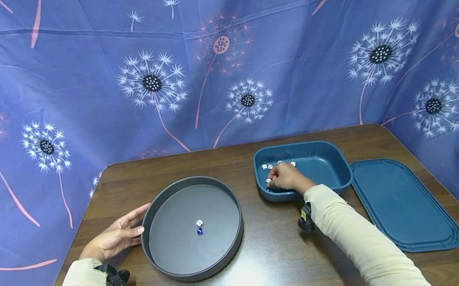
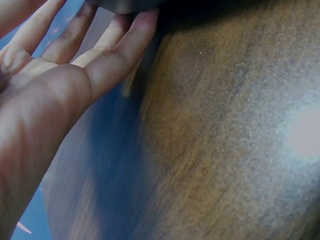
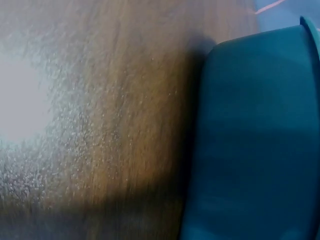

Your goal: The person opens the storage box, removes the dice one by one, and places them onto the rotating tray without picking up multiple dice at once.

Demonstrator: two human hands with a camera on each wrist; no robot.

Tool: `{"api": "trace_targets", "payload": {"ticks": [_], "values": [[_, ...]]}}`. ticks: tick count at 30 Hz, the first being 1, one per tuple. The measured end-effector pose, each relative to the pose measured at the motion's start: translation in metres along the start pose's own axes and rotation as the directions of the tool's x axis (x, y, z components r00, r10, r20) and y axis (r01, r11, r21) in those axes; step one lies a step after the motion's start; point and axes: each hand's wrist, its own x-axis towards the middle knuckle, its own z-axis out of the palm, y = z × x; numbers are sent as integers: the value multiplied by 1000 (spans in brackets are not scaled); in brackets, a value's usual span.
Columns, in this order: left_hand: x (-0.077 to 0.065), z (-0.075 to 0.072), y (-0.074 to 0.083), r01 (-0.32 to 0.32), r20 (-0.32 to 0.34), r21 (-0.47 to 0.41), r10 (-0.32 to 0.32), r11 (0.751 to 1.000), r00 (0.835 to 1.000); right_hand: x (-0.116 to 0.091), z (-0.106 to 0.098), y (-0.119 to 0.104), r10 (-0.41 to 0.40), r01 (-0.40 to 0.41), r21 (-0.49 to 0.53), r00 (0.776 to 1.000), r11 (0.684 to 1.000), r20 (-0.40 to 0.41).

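Observation:
My left hand [image 1: 114, 237] is at the left side of a round dark grey pan [image 1: 158, 265], its fingers extended and touching the outer wall. In the left wrist view, the fingers [image 2: 107, 65] reach the pan's underside edge. Inside the pan lie a white die [image 1: 199, 223] and a blue die [image 1: 200, 231], close together. My right hand [image 1: 286, 177] reaches down into a blue rectangular container [image 1: 339, 159], fingers bent at its left end. A white die [image 1: 268, 181] sits right at the fingertips; whether they pinch it is unclear. More white dice [image 1: 265, 167] lie around the hand.
A flat blue lid [image 1: 405, 205] lies right of the container on the brown wooden table [image 1: 252, 238]. Behind the table hangs a blue cloth [image 1: 287, 55] with dandelion print. In the right wrist view, the container's outer wall [image 3: 255, 135] fills the right side.

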Motion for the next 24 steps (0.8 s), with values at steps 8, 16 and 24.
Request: {"api": "trace_targets", "payload": {"ticks": [8,16,24], "values": [[1,-2,-3,-17,23,-15,17,1000,1000,-4,-6,1,-14,14,4,1000,1000,-26],[0,-1,0,-23,32,-25,24,999,999,-8,-21,-8,73,-73,-6,996,997,-42],[1,-1,0,-24,40,-30,25,999,999,-12,-33,-33,91,-88,29,991,996,-101]]}}
